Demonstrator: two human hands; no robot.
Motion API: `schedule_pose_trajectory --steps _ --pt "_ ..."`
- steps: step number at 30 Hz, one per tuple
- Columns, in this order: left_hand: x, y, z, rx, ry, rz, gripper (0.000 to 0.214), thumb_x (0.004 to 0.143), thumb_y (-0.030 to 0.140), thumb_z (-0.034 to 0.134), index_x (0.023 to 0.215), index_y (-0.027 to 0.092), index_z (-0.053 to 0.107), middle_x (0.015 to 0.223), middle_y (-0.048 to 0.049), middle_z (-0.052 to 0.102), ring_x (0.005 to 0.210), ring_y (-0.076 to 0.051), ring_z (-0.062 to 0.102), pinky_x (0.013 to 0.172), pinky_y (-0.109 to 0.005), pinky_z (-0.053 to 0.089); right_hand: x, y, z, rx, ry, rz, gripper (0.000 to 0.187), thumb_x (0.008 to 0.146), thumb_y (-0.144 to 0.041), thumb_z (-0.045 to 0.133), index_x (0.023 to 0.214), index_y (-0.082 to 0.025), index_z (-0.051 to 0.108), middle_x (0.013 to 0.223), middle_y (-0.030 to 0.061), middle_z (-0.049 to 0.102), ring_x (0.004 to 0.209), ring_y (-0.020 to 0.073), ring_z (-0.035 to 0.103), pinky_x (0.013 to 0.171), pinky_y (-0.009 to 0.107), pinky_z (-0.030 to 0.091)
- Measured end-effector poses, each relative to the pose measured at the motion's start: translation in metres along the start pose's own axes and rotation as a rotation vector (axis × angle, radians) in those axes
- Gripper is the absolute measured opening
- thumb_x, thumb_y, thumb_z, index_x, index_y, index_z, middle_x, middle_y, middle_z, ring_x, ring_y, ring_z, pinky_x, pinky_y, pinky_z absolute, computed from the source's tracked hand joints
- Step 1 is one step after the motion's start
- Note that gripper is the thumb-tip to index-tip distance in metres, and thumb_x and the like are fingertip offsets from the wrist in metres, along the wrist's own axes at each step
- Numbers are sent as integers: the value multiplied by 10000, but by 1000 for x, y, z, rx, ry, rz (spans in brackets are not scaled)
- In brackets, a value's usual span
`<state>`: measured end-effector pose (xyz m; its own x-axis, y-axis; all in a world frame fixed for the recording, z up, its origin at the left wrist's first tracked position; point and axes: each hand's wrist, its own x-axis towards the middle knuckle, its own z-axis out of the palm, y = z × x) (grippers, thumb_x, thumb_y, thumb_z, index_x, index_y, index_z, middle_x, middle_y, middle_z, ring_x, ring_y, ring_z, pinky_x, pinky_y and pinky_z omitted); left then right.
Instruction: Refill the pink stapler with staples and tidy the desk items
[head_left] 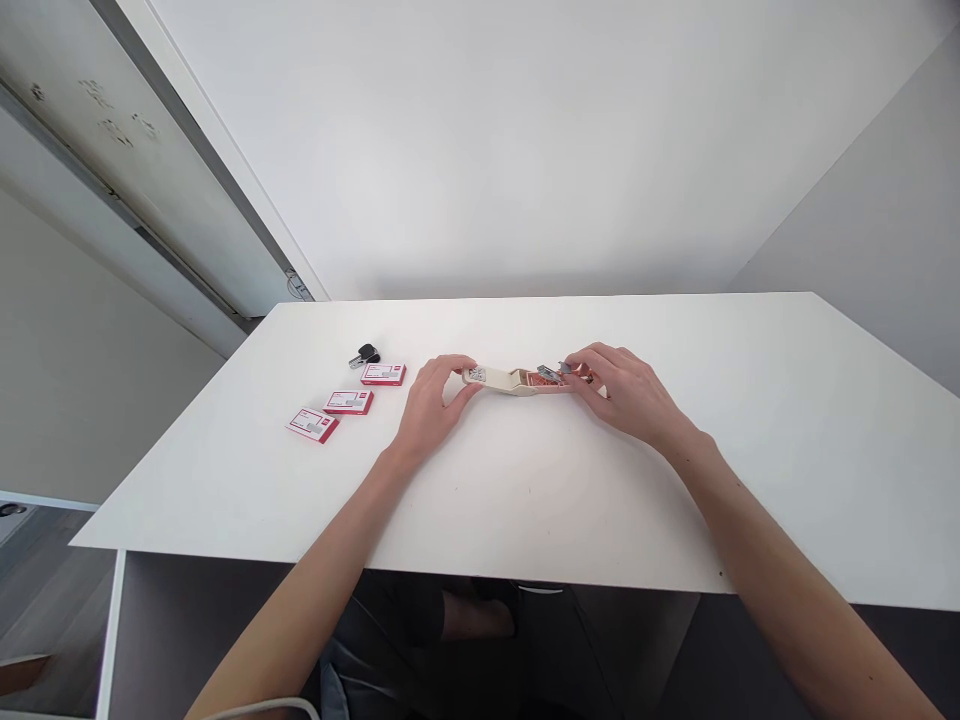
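Note:
A cream stapler [504, 380] lies swung open flat on the white table [525, 470], its red inner part and metal staple rail [551, 375] showing at the right end. My left hand [435, 400] pinches the stapler's left end between thumb and fingers. My right hand [626, 390] rests over the right end, fingertips closed on the metal rail. Whether staples lie in the rail is too small to tell.
Three small red and white staple boxes [349, 402] lie in a diagonal row on the left of the table. A little black and silver object [364, 355] sits just behind them. A white wall stands behind the table; the table's front edge is near my body.

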<state>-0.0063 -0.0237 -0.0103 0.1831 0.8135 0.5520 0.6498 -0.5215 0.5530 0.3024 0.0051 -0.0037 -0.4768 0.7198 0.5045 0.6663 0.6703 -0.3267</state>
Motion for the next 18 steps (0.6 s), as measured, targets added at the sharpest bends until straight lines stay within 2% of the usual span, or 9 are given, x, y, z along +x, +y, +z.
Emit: schedule_pose_trajectory --steps 7,12,18 --pt "4 -1 -5 -144 -19 -170 281 960 412 693 1194 260 665 1235 -54 729 1034 -220 681 946 -404 543 2 -2 -3 38 2 -15 160 1072 -354 507 1045 -264 636 998 62 741 826 229 696 872 445 491" --pt "9 -4 -11 -427 24 -321 384 913 430 750 1226 247 623 1306 -91 712 1105 -228 707 1024 -430 549 3 -3 -6 62 -23 -39 174 1072 -358 509 1006 -271 644 958 59 742 841 247 676 860 456 495" --pt "12 -7 -12 -604 77 -356 427 891 437 776 1223 236 599 1378 -129 688 1189 -236 693 1056 -440 544 3 -7 -3 67 -62 -88 172 1067 -341 518 985 -256 642 917 51 720 803 223 640 824 420 489"
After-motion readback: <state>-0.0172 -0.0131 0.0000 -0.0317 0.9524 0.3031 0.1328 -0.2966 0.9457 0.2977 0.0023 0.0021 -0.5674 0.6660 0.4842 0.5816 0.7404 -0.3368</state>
